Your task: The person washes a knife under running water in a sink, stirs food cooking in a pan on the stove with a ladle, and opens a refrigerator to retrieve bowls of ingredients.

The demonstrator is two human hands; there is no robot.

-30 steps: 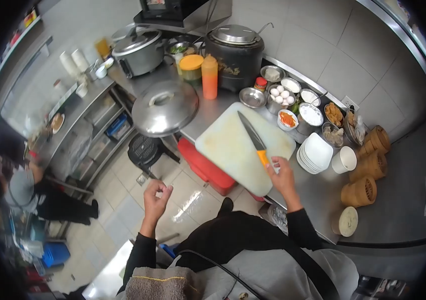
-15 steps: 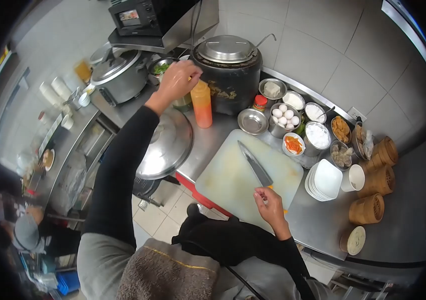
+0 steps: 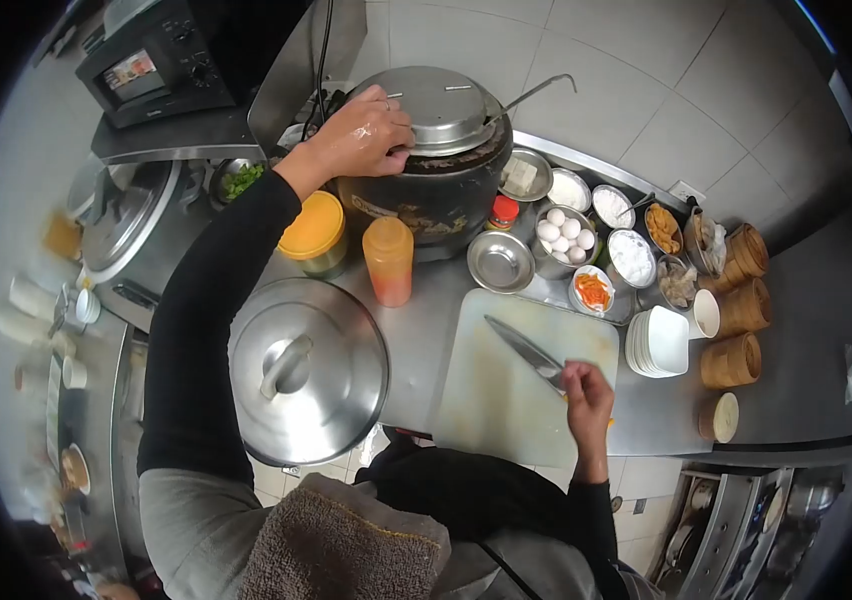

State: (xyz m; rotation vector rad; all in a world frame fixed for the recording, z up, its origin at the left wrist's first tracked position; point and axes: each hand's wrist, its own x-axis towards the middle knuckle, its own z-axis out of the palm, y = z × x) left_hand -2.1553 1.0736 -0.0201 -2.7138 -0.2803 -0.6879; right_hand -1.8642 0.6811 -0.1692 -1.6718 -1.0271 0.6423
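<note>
Head cam on wearer's head, looks fwd + steeply down; wide-angle, dark curved edges; wearer's torso (image 3: 466,490) nearest, worktop (image 3: 414,362) just beyond, tiled wall (image 3: 606,65) farthest

You are working in a kitchen, and its fittings look more like a restaurant's than a home's. Your long metal surface (image 3: 411,375) runs along a wall of large tiles (image 3: 616,80). On it you have a big black pot (image 3: 426,215) with a ladle (image 3: 538,90), a wide cutting board (image 3: 486,410) with a knife (image 3: 524,348), and a squeeze bottle (image 3: 388,262). Small containers of ingredients, eggs (image 3: 564,238) among them, sit close together near your stacked white dishes (image 3: 661,342) and bamboo steamers (image 3: 731,362). A microwave (image 3: 146,70) stands on a raised metal shelf (image 3: 181,138).
</note>
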